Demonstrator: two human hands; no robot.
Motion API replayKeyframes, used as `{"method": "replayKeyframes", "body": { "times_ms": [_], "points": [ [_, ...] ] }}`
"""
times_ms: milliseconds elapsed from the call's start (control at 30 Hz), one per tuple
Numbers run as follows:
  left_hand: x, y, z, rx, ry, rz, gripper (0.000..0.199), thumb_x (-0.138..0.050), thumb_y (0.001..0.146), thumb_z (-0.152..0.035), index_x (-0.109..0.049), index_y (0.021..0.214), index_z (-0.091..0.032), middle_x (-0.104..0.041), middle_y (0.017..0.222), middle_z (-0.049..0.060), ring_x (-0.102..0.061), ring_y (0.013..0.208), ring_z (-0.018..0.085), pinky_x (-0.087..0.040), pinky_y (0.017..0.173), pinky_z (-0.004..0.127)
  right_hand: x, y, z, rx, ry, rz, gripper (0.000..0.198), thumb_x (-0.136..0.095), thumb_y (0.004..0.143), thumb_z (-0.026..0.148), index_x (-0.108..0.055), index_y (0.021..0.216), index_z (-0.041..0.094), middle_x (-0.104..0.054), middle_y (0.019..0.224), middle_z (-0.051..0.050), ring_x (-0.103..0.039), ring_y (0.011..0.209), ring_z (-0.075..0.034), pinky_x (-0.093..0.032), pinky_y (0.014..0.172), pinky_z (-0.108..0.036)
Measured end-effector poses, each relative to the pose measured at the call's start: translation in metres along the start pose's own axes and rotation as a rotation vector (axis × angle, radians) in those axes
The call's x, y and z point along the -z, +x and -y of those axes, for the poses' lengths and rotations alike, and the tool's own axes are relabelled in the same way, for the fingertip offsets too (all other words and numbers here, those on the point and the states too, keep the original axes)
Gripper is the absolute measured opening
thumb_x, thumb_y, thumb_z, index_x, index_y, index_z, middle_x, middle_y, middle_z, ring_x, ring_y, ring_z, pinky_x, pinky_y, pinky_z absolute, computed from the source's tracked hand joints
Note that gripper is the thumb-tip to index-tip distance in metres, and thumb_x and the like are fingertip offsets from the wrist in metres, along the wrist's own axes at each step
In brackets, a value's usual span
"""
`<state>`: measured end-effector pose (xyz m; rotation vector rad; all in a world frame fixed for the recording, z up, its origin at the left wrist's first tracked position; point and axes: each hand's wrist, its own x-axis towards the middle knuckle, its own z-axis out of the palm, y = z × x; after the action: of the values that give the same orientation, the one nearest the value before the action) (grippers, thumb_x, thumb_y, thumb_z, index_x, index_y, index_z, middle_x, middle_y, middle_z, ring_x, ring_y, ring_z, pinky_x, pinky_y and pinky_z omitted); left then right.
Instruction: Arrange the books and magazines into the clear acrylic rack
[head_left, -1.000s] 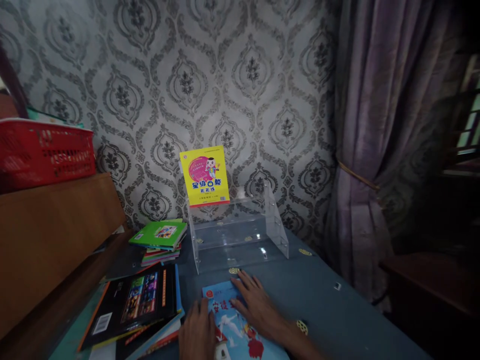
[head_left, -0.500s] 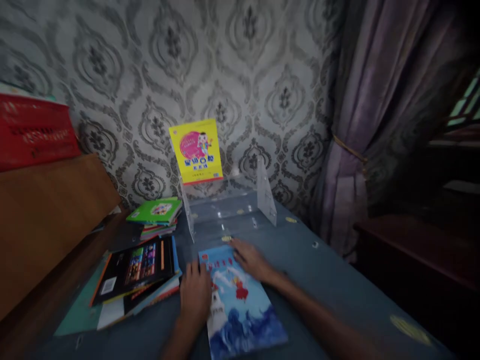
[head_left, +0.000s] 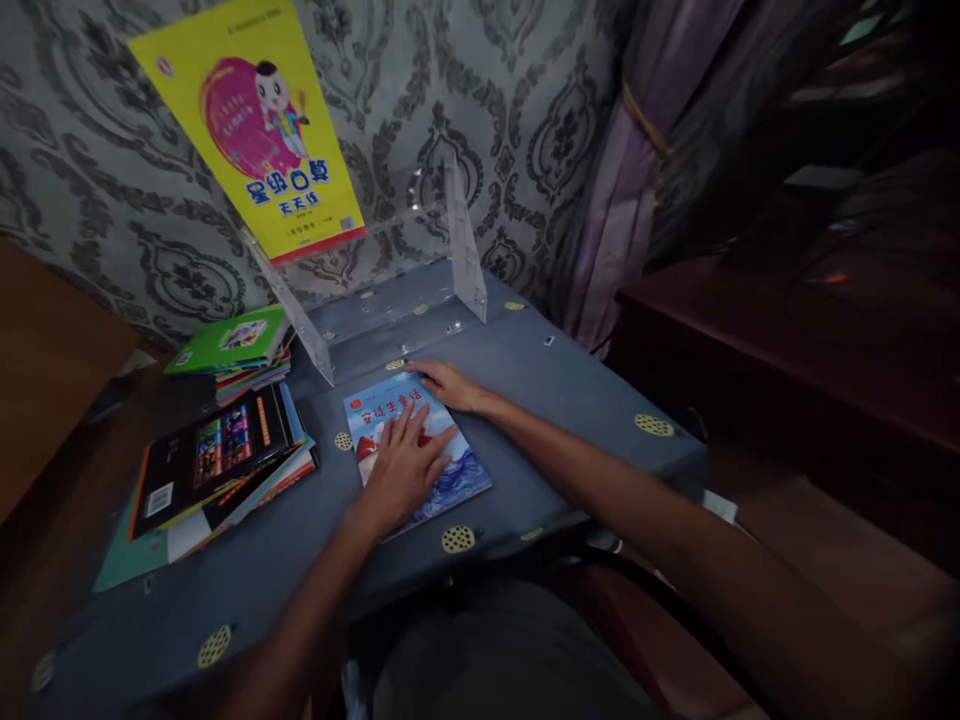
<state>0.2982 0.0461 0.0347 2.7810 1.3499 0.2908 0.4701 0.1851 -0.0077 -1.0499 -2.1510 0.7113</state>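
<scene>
The blue book (head_left: 466, 474) lies flat close to the near edge of the surface (head_left: 570, 400), its picture cover facing up. Over that cover spreads the left hand (head_left: 405, 462), its grip wide. The right hand (head_left: 448, 387) is at the book's far right corner, fingers bent inward (whether its grip pinches there, I cannot tell). Toward the surface's back edge stands a clear rack (head_left: 466, 250), a yellow book (head_left: 262, 135) upright at its left end. Toward the left edge sit a black-topped pile (head_left: 217, 455) and, behind it, a green-topped stack (head_left: 232, 342).
</scene>
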Motion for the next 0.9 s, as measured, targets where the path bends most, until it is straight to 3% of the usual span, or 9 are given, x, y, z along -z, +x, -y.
{"method": "replayKeyframes", "body": {
  "times_ms": [133, 267, 567, 733, 800, 900],
  "points": [
    [0.007, -0.007, -0.015, -0.101, -0.070, 0.123, 0.043, -0.046, 0.100, -0.042, -0.051, 0.143, -0.037, -0.035, 0.160, 0.008, -0.018, 0.153, 0.031, -0.022, 0.120, 0.061, 0.000, -0.001, 0.001, 0.014, -0.031, -0.006, 0.043, -0.046, 0.093, 0.012, -0.058, 0.135, 0.017, -0.061, 0.140, -0.009, -0.053, 0.133, -0.023, -0.039, 0.114, -0.045],
    [0.012, -0.014, -0.024, -0.154, -0.058, 0.197, 0.054, -0.053, 0.096, -0.050, -0.046, 0.147, -0.033, -0.032, 0.162, 0.011, -0.019, 0.153, 0.032, -0.017, 0.121, 0.062, 0.001, -0.002, 0.005, 0.023, -0.065, -0.012, 0.042, -0.047, 0.093, 0.013, -0.059, 0.133, 0.017, -0.063, 0.138, -0.010, -0.054, 0.131, -0.024, -0.039, 0.113, -0.044],
    [0.008, -0.028, -0.036, -0.131, 0.057, 0.141, 0.060, -0.053, 0.096, -0.048, -0.040, 0.149, -0.023, -0.042, 0.156, 0.015, -0.031, 0.149, 0.032, -0.026, 0.119, 0.059, 0.006, -0.005, 0.015, 0.085, -0.160, -0.021, 0.032, -0.051, 0.093, 0.016, -0.067, 0.120, 0.012, -0.070, 0.121, -0.013, -0.060, 0.117, -0.025, -0.043, 0.106, -0.045],
    [0.003, -0.054, -0.041, -0.157, 0.096, 0.159, 0.089, -0.059, 0.084, -0.067, -0.032, 0.154, -0.019, -0.035, 0.160, 0.018, -0.028, 0.150, 0.036, -0.028, 0.118, 0.062, 0.009, -0.018, 0.025, 0.108, -0.197, 0.003, 0.029, -0.051, 0.095, 0.020, -0.069, 0.117, 0.014, -0.072, 0.114, -0.012, -0.061, 0.111, -0.024, -0.042, 0.106, -0.047],
    [-0.003, -0.068, -0.043, -0.170, 0.137, 0.164, 0.091, -0.064, 0.083, -0.062, -0.029, 0.155, -0.018, -0.035, 0.159, 0.020, -0.030, 0.149, 0.038, -0.030, 0.116, 0.063, 0.009, -0.027, 0.031, 0.109, -0.211, 0.027, 0.030, -0.050, 0.096, 0.021, -0.069, 0.118, 0.014, -0.072, 0.111, -0.012, -0.061, 0.110, -0.025, -0.040, 0.107, -0.047],
    [-0.012, -0.088, -0.045, -0.222, 0.229, 0.079, 0.061, -0.054, 0.097, -0.034, -0.035, 0.153, -0.018, -0.045, 0.154, 0.016, -0.040, 0.144, 0.034, -0.035, 0.115, 0.058, 0.009, -0.046, 0.041, 0.111, -0.224, 0.051, 0.032, -0.050, 0.097, 0.025, -0.068, 0.120, 0.014, -0.070, 0.109, -0.012, -0.061, 0.109, -0.026, -0.037, 0.109, -0.050]
  ]
}}
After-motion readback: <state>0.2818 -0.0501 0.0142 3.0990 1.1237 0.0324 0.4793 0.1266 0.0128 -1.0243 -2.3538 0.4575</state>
